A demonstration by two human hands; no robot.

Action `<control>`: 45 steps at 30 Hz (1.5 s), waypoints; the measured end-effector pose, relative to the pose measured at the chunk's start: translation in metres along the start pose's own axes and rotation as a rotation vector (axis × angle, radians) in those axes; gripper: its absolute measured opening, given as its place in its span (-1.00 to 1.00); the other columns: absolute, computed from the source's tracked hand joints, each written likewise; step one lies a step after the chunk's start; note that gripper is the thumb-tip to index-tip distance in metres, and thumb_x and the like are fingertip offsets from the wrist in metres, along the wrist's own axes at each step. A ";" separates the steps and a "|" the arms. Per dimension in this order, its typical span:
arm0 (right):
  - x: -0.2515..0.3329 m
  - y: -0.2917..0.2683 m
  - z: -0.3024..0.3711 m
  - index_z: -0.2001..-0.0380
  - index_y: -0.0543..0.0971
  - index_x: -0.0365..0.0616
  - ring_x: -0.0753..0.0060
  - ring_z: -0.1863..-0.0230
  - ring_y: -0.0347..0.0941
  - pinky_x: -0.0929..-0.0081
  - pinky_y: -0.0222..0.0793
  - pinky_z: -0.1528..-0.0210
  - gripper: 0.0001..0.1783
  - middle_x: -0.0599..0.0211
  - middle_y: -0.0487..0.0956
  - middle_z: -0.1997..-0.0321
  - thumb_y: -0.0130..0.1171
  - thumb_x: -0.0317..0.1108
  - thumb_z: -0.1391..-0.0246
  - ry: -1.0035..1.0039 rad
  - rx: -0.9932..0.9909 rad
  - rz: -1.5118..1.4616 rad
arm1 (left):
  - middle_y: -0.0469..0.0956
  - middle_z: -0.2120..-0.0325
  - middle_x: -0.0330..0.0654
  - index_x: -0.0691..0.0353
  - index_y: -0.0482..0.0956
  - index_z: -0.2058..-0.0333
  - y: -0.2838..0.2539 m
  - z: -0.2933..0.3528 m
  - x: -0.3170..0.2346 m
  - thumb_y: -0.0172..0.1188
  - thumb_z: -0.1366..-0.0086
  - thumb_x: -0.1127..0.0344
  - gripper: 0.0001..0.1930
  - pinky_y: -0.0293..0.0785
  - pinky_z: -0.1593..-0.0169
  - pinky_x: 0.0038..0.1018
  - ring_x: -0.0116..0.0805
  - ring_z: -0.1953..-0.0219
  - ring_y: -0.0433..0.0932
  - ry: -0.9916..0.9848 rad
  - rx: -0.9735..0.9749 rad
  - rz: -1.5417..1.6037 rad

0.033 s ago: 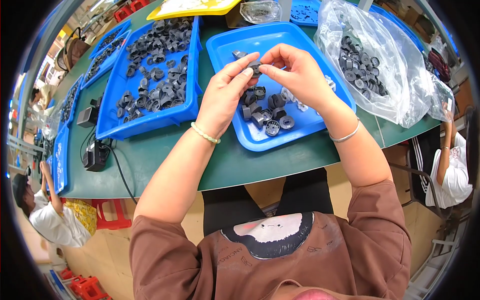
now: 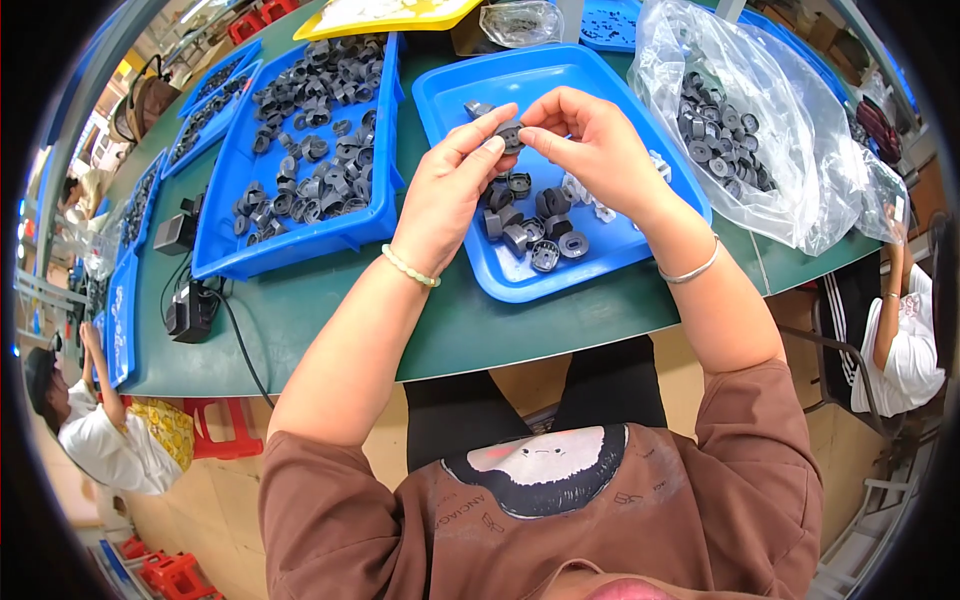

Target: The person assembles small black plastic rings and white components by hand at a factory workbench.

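A small dark grey round plastic part is pinched between the fingers of my left hand. My right hand touches the same part from the right, thumb and forefinger closed on its edge. Both hands are over the blue tray, above its bottom. Below them in the tray lie several loose dark grey round parts and some small white plastic pieces. Another grey part rests beyond my left fingertips.
A deep blue bin full of grey parts stands to the left. On the right lies a clear plastic bag with more parts. Black boxes with a cable sit near the left edge. Co-workers sit at either side; a yellow tray is at the back.
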State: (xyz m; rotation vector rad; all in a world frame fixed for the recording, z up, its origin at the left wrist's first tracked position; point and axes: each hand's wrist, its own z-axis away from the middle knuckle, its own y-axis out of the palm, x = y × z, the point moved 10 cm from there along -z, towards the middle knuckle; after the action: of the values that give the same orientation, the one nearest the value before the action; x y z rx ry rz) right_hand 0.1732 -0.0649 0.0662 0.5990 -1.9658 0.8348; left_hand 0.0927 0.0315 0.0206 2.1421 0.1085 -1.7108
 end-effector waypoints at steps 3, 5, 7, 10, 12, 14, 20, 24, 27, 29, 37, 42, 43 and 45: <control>-0.007 0.002 0.001 0.33 0.57 -0.28 0.64 0.37 0.45 0.62 0.40 0.32 -0.81 0.38 0.59 0.39 0.23 -0.34 -0.09 0.077 0.017 -0.117 | 0.42 0.08 -0.27 0.20 0.43 -0.15 0.002 0.001 0.000 0.03 -0.38 0.35 -0.63 0.41 -0.06 -0.54 -0.48 0.10 0.48 -0.005 0.038 0.021; -0.011 0.006 0.002 0.32 0.58 -0.29 0.65 0.37 0.46 0.62 0.40 0.31 -0.80 0.39 0.59 0.40 0.22 -0.34 -0.10 0.132 0.055 -0.138 | 0.38 0.05 -0.26 0.20 0.41 -0.17 0.006 0.002 -0.003 0.01 -0.39 0.34 -0.62 0.40 -0.08 -0.53 -0.46 0.08 0.48 0.012 0.063 -0.007; -0.009 0.006 0.001 0.29 0.58 -0.30 0.65 0.39 0.46 0.62 0.41 0.31 -0.79 0.40 0.58 0.43 0.20 -0.34 -0.11 0.092 0.071 -0.111 | 0.37 0.04 -0.26 0.21 0.38 -0.19 0.013 0.005 -0.008 0.00 -0.40 0.33 -0.60 0.41 -0.08 -0.52 -0.47 0.07 0.48 0.046 0.105 -0.027; -0.006 0.004 0.001 0.28 0.58 -0.30 0.64 0.41 0.45 0.62 0.40 0.33 -0.79 0.39 0.57 0.45 0.18 -0.35 -0.12 0.054 0.035 -0.046 | 0.42 0.07 -0.24 0.24 0.38 -0.18 0.015 0.003 -0.004 0.02 -0.39 0.34 -0.60 0.44 -0.05 -0.53 -0.47 0.08 0.50 0.042 0.103 -0.055; -0.011 0.004 0.000 0.29 0.58 -0.31 0.64 0.41 0.45 0.61 0.40 0.34 -0.79 0.38 0.58 0.44 0.17 -0.35 -0.12 0.080 0.043 -0.054 | 0.45 0.08 -0.22 0.26 0.39 -0.15 0.010 0.003 -0.003 0.04 -0.37 0.36 -0.61 0.46 -0.04 -0.53 -0.47 0.10 0.51 0.027 0.076 -0.036; -0.014 0.003 0.000 0.29 0.58 -0.32 0.64 0.41 0.45 0.61 0.40 0.34 -0.80 0.37 0.59 0.44 0.17 -0.36 -0.11 0.105 0.047 -0.061 | 0.48 0.10 -0.20 0.29 0.41 -0.13 0.009 0.002 -0.003 0.07 -0.36 0.39 -0.63 0.47 -0.02 -0.54 -0.47 0.12 0.52 0.013 0.054 -0.016; 0.029 0.000 0.005 0.36 0.56 -0.21 0.44 0.43 0.48 0.55 0.42 0.33 -0.88 0.33 0.56 0.42 0.21 -0.40 -0.03 -0.217 -0.056 0.312 | 0.53 0.12 -0.16 0.32 0.47 0.01 0.006 0.003 -0.019 0.14 -0.29 0.49 -0.71 0.47 0.00 -0.56 -0.46 0.10 0.53 0.202 -0.016 -0.087; 0.054 0.006 0.013 0.36 0.53 -0.20 0.51 0.42 0.38 0.59 0.37 0.35 -0.80 0.38 0.49 0.39 0.34 -0.46 0.08 -0.470 -0.034 0.352 | 0.54 0.13 -0.18 0.31 0.50 0.07 -0.003 0.004 -0.022 0.12 -0.30 0.51 -0.78 0.47 -0.01 -0.55 -0.47 0.08 0.53 0.228 -0.044 -0.031; 0.060 0.007 0.016 0.38 0.52 -0.20 0.49 0.40 0.38 0.60 0.37 0.35 -0.69 0.38 0.49 0.37 0.44 -0.47 0.22 -0.437 -0.040 0.339 | 0.57 0.16 -0.20 0.30 0.53 0.11 -0.002 0.003 -0.018 0.10 -0.31 0.52 -0.81 0.47 -0.01 -0.55 -0.47 0.09 0.54 0.203 0.003 0.067; 0.065 0.008 0.018 0.38 0.51 -0.14 0.28 0.30 0.50 0.45 0.45 0.27 -0.73 0.31 0.52 0.34 0.37 -0.46 0.21 -0.451 -0.062 0.390 | 0.57 0.17 -0.20 0.28 0.53 0.11 -0.003 0.001 -0.013 0.12 -0.31 0.49 -0.81 0.48 0.00 -0.56 -0.48 0.12 0.55 0.164 0.015 0.106; 0.065 0.009 0.020 0.38 0.48 -0.17 0.30 0.30 0.49 0.46 0.44 0.27 -0.78 0.27 0.50 0.37 0.32 -0.47 0.11 -0.482 -0.005 0.447 | 0.57 0.15 -0.21 0.26 0.53 0.07 0.000 0.000 -0.014 0.17 -0.30 0.44 -0.77 0.52 0.04 -0.57 -0.48 0.13 0.56 0.151 0.009 0.130; 0.003 -0.002 0.000 0.10 0.48 -0.33 0.59 0.19 0.48 0.55 0.48 0.12 -0.73 0.32 0.53 0.19 0.15 -0.43 -0.17 -0.052 0.031 -0.127 | 0.57 0.16 -0.18 0.28 0.51 0.00 -0.006 -0.001 -0.012 0.19 -0.28 0.43 -0.70 0.53 0.03 -0.56 -0.46 0.14 0.56 0.056 -0.094 0.076; 0.004 -0.001 0.000 0.10 0.48 -0.33 0.59 0.19 0.48 0.55 0.48 0.12 -0.73 0.32 0.53 0.19 0.15 -0.43 -0.17 -0.051 0.032 -0.127 | 0.57 0.15 -0.19 0.28 0.49 -0.03 -0.005 0.000 -0.012 0.19 -0.28 0.42 -0.67 0.51 0.03 -0.57 -0.47 0.15 0.56 0.047 -0.084 0.049; -0.006 0.008 0.000 0.04 0.48 -0.33 0.57 0.19 0.49 0.55 0.48 0.10 -0.68 0.29 0.55 0.16 0.13 -0.37 -0.19 0.109 0.112 -0.269 | 0.57 0.14 -0.21 0.28 0.47 -0.06 -0.005 0.000 -0.010 0.19 -0.29 0.42 -0.64 0.49 0.02 -0.58 -0.47 0.15 0.55 0.039 -0.075 0.023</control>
State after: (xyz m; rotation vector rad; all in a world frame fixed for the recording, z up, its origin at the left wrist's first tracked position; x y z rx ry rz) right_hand 0.1709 -0.0592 0.0582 0.8457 -1.7025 0.7942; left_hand 0.0884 0.0378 0.0290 2.1140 0.1559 -1.6271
